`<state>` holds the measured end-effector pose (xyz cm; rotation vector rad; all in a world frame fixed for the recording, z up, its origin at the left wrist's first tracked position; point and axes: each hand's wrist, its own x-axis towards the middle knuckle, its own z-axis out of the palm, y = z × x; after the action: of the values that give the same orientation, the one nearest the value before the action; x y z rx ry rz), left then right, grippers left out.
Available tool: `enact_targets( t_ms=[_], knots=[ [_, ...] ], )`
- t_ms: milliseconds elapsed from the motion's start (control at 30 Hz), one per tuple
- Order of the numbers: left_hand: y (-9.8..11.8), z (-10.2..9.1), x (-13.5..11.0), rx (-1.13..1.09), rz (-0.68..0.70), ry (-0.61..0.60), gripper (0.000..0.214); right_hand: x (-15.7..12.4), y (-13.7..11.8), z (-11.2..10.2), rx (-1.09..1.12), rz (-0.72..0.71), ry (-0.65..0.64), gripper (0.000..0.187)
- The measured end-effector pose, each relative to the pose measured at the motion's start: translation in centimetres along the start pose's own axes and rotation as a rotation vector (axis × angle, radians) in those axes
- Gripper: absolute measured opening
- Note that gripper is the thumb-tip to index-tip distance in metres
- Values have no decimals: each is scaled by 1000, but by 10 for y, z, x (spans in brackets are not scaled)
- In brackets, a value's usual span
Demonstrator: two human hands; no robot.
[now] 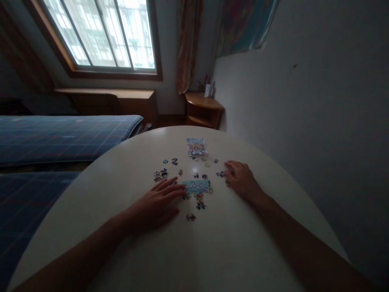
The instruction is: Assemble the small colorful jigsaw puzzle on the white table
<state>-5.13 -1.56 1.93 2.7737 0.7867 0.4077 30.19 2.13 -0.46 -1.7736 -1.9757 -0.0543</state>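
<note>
A partly joined jigsaw strip (197,186), light blue with white letters, lies in the middle of a round white table (194,251). My left hand (156,205) rests flat beside it, fingers stretched out and fingertips touching the strip's left end. My right hand (241,179) lies palm down to the right, fingers curled over loose puzzle pieces (221,174); whether it grips one is hidden. More loose pieces (161,174) are scattered to the left and behind, and one (191,217) lies nearer me.
A small printed picture card (196,146) lies at the far side of the table. A bed with a blue checked cover (60,136) stands at the left, a grey wall (304,101) close on the right, a wooden corner shelf (203,108) behind.
</note>
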Motion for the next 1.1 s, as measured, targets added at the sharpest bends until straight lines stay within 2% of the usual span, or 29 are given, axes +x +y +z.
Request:
enact_targets(
  t_ms=[133,300,467,567,700,900,1100],
  knots=[
    [0,0,-1,5,-8,-29,48,1,3,0,49,-35,0,34],
    [-2,3,-2,14,19,-4,47,5,3,-2,177,28,43,31],
    [7,3,1,-23,134,44,45,9,5,-3,222,76,95,33],
    [18,0,4,-52,204,13,35,11,5,-2,234,95,120,32],
    [25,-2,6,-119,269,33,23,10,6,-1,251,110,128,30],
    [21,1,9,-109,256,90,8,-3,7,-5,273,130,150,34],
    [19,1,11,-27,201,154,12,-19,2,-11,241,71,119,32]
  ],
)
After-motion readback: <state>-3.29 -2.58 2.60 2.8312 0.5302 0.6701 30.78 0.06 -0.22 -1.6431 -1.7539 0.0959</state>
